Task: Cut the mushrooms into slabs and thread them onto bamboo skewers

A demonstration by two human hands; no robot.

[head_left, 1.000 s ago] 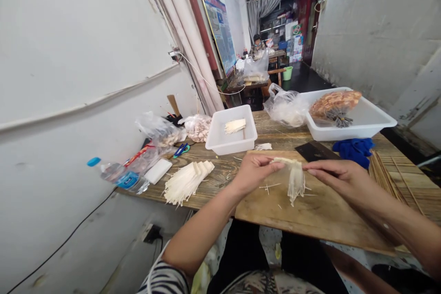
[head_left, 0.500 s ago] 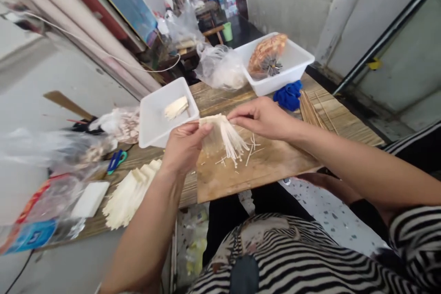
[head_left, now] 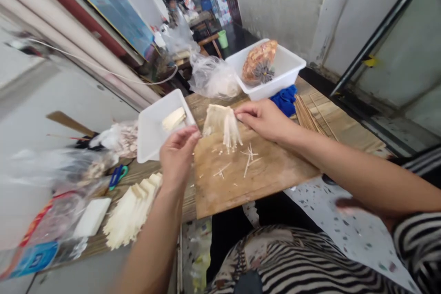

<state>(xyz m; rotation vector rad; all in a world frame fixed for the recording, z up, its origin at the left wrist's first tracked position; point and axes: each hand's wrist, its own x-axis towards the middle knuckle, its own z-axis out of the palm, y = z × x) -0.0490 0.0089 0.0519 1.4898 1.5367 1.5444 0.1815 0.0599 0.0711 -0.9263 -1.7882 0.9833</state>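
My right hand (head_left: 263, 117) pinches the right top corner of a thin pale tofu sheet (head_left: 214, 119) above the cutting board. A bundle of white enoki mushrooms (head_left: 232, 134) hangs down along the sheet's right side, its caps at the bottom. Apart from the sheet, my left hand (head_left: 177, 147) is beside the right edge of a white tub, thumb and fingers together, with nothing visible in them. Loose mushroom strands (head_left: 248, 156) lie on the wooden board (head_left: 220, 197). A fanned stack of tofu sheets (head_left: 129, 213) rests left of my left forearm.
A white tub (head_left: 148, 140) holds a pale roll (head_left: 174, 118). Farther back, another tub (head_left: 292, 62) contains bagged orange-brown food (head_left: 258, 62). A blue cloth (head_left: 285, 100), wooden skewers (head_left: 312, 115), blue-green scissors (head_left: 118, 177) and plastic bags (head_left: 212, 76) surround the board. One person sits far back.
My left hand has let go of the tofu sheet and moved left and down. My right hand still holds the sheet, which now hangs with the mushrooms from its top edge.
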